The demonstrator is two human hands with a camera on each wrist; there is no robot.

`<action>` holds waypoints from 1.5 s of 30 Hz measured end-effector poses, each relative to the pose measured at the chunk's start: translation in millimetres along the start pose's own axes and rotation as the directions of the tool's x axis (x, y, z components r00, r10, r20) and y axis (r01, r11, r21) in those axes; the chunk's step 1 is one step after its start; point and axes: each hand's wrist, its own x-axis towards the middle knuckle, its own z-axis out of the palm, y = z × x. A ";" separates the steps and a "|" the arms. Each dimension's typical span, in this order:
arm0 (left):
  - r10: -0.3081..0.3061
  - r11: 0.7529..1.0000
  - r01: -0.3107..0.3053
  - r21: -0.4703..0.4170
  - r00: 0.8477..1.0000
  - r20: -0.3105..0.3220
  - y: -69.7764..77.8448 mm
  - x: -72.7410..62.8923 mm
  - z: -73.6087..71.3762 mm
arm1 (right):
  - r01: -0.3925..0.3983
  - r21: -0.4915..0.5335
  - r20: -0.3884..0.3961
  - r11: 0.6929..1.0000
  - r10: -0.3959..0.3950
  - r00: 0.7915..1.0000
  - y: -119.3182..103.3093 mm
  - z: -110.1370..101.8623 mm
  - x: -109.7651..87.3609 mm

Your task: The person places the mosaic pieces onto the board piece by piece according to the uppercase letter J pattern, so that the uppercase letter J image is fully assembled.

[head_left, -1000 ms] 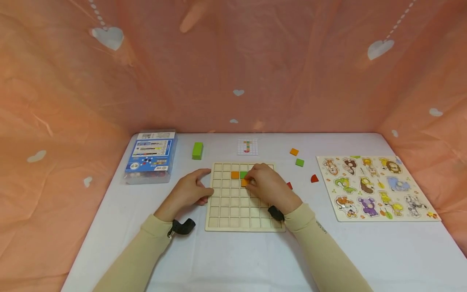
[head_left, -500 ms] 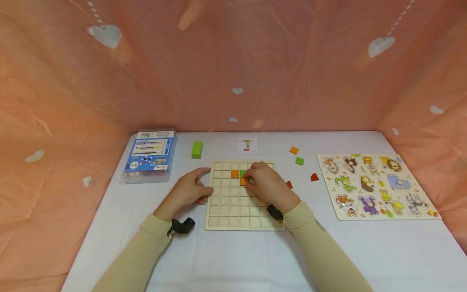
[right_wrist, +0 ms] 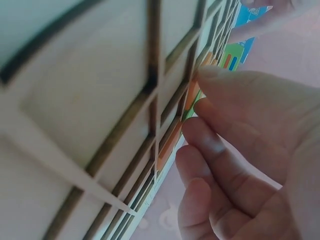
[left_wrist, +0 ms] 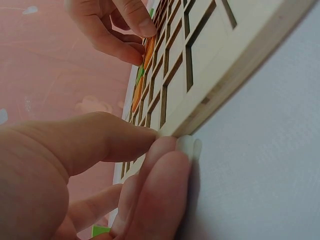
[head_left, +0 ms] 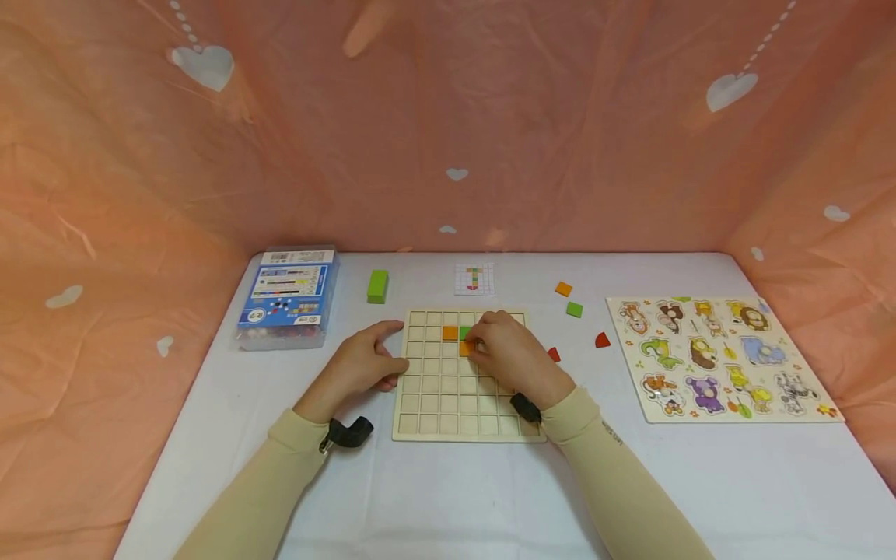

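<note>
Two fingertips of the right hand, thumb and forefinger, come close together at an orange tile near the middle of the head view; whether they pinch it or only press on it, I cannot tell. The hand's other fingers are curled in beside them. That tile lies in the upper half of the grid board, with a green tile just above it, partly covered by the hand, and another orange tile to the left of the green one.

At the board's left edge, the left hand pinches the rim between thumb and fingers, its forefinger stretched toward the board's upper left corner.

Above the board is a small card with a coloured J shape. A green block stands to the card's left, then a clear case with a blue label.

Right of the board lie a red piece by the right hand, a red quarter-round, a loose green tile and a loose orange tile. An animal puzzle takes up the right side of the frame, and a peach curtain fills the top.
</note>
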 end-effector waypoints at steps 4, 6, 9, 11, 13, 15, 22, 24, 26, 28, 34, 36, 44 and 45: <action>-0.001 1.000 0.001 0.002 1.000 0.002 1.1 0.5 0.5 | -0.007 0.000 -0.006 1.000 0.007 1.000 0.9 -0.5 -1.1; -0.003 1.000 0.003 0.001 1.000 0.004 1.4 1.0 0.8 | -0.012 0.004 -0.005 1.000 0.012 1.000 1.6 -0.8 -1.3; -0.006 1.000 0.006 -0.001 1.000 0.007 1.9 1.7 1.1 | -0.015 0.005 -0.002 1.000 0.015 1.000 2.5 -1.5 -1.5; -0.004 1.000 0.004 -0.001 1.000 0.008 2.4 2.1 1.1 | -0.013 0.003 -0.001 1.000 0.013 1.000 3.0 -2.1 -1.6; 0.000 1.000 0.000 -0.001 1.000 0.008 3.2 2.2 1.2 | -0.011 0.001 -0.002 1.000 0.011 1.000 3.0 -2.9 -1.9; 0.003 1.000 -0.003 0.000 1.000 0.007 3.9 2.3 1.2 | -0.007 0.001 -0.002 1.000 0.007 1.000 3.3 -3.5 -2.2; -0.007 1.000 0.007 0.005 1.000 0.000 5.1 2.9 1.9 | -0.018 0.013 0.007 1.000 0.018 1.000 3.0 -5.3 -2.7; -0.006 1.000 0.006 0.007 1.000 -0.004 4.9 3.4 2.1 | -0.022 0.014 0.015 1.000 0.022 1.000 3.0 -5.9 -2.6; -0.005 1.000 0.005 0.008 1.000 -0.007 4.5 3.7 2.0 | -0.024 0.014 0.021 1.000 0.024 0.999 3.8 -6.4 -2.1; -0.002 1.000 0.003 0.008 1.000 -0.008 4.1 3.7 1.8 | -0.023 0.015 0.022 1.000 0.023 0.999 5.0 -7.2 -1.3; -0.012 1.000 0.012 0.006 1.000 -0.009 2.9 1.5 -1.0 | -0.040 0.050 0.018 0.998 0.039 0.999 17.6 -13.4 -0.9; -0.012 1.000 0.012 0.004 1.000 -0.010 2.4 0.3 -1.9 | -0.071 0.082 0.018 0.994 0.070 0.997 26.8 -17.8 -3.1; -0.018 1.000 0.018 0.018 1.000 -0.002 2.3 -1.5 -0.4 | -0.288 0.184 -0.035 0.940 0.300 0.953 78.0 -43.9 -21.8; -0.022 1.000 0.022 0.017 1.000 -0.002 2.1 -1.5 -0.2 | -0.308 0.195 -0.042 0.931 0.322 0.946 84.5 -46.2 -24.3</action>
